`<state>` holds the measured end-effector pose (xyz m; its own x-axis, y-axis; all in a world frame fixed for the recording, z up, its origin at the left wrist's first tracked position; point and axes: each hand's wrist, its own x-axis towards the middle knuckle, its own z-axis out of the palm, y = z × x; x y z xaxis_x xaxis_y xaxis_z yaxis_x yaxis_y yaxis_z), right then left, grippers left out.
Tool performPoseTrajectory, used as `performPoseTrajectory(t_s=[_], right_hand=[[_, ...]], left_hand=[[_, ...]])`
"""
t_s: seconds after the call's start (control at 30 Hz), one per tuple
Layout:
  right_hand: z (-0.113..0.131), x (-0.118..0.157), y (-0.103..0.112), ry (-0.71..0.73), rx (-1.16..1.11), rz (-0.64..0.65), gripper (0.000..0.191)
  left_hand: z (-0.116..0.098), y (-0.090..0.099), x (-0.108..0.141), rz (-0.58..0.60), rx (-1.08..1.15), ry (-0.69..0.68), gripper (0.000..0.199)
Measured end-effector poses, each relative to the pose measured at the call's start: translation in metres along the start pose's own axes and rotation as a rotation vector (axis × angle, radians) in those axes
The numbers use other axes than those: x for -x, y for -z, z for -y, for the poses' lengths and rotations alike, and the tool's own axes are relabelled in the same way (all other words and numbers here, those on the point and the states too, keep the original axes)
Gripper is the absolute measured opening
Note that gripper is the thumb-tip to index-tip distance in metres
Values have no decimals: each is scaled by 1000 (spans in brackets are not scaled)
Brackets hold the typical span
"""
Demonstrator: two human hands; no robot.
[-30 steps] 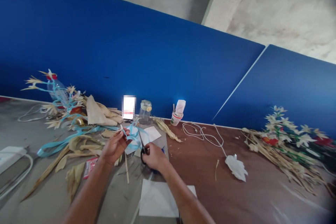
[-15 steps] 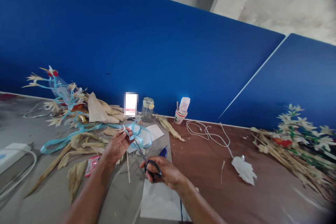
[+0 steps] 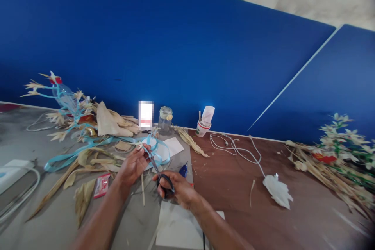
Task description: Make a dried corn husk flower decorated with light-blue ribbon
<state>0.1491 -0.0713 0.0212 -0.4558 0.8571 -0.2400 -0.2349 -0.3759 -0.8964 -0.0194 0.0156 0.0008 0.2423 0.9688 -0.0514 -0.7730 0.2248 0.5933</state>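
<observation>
My left hand [image 3: 136, 166] pinches a light blue ribbon [image 3: 165, 152] between its fingertips, and a loop of it hangs to the right. In my right hand [image 3: 177, 187] are black-handled scissors [image 3: 167, 184], with fingers through the handles. Their blades point up and left, reaching the ribbon beside my left fingertips; whether they touch it I cannot tell. Below the hands lies a white sheet [image 3: 172, 230]. A blue-handled tool [image 3: 183, 170] rests just behind my right hand. More ribbon trails leftward over the grey tabletop [image 3: 129, 218].
Dried corn husks [image 3: 84, 199] and a red packet [image 3: 102, 186] lie at the left, near a plastic bottle [image 3: 63, 93] wrapped with husk flowers. A glass jar [image 3: 165, 121] and paper cup [image 3: 202, 128] stand along the blue partition [image 3: 175, 54]. White cable [image 3: 234, 146] and white flowers [image 3: 340, 136] are rightward.
My right hand has moved slightly left and up with the scissors, bringing the blades closer to my left fingers. The view has shifted a little.
</observation>
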Motion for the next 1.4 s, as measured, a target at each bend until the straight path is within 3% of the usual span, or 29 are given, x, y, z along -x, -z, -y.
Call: performPoseTrajectory(t_s=[0.57,1.4], right_hand=[[-3,-5,-16,72,-6,-75,59],[-10,-8,-13,96,-39,-111,49]], left_hand=[[1,-4,-1,-56,34,39,12],[4,-1,-2,-42,47,48,10]])
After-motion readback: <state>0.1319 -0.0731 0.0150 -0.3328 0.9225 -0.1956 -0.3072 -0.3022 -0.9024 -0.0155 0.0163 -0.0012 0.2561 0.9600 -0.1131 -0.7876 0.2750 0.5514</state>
